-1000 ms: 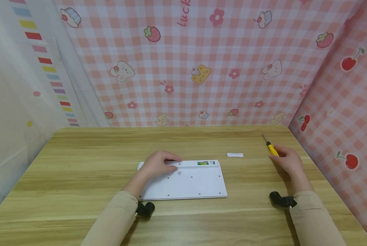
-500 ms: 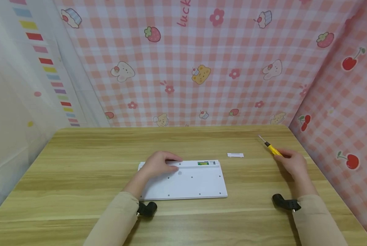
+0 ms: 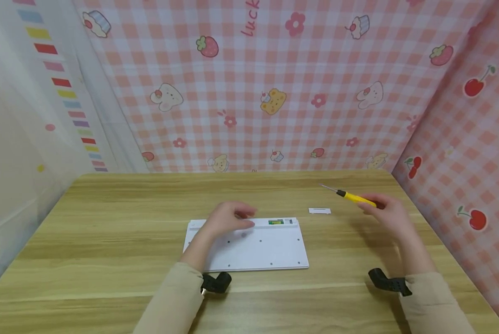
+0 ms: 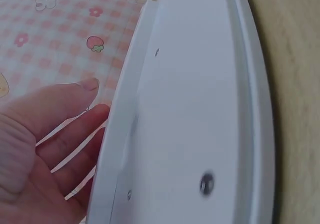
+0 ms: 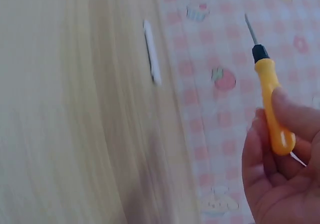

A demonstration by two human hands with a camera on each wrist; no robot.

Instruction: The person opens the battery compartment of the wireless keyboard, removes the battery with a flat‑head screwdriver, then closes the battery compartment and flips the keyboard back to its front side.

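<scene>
A white keyboard (image 3: 253,253) lies with its underside up on the table, small dark screw spots dotted over it. Near its far right corner, a green battery (image 3: 276,222) shows in an uncovered slot. My left hand (image 3: 228,218) hovers at the keyboard's far edge, fingers loosely bent; in the left wrist view its thumb and fingers stand apart, with no grip on the keyboard (image 4: 190,104). Off to the right, my right hand (image 3: 389,215) pinches the yellow handle of a screwdriver (image 3: 355,198), its metal tip pointing left, raised above the table.
A small white battery cover (image 3: 319,210) lies on the wooden table (image 3: 107,222) between keyboard and screwdriver. Pink checked cloth (image 3: 249,130) hangs behind the table's far edge and along the right side.
My left hand has let go of the keyboard's far edge and shifted right. The screwdriver in my right hand has lifted and swung so its tip points left. The keyboard stays put.
</scene>
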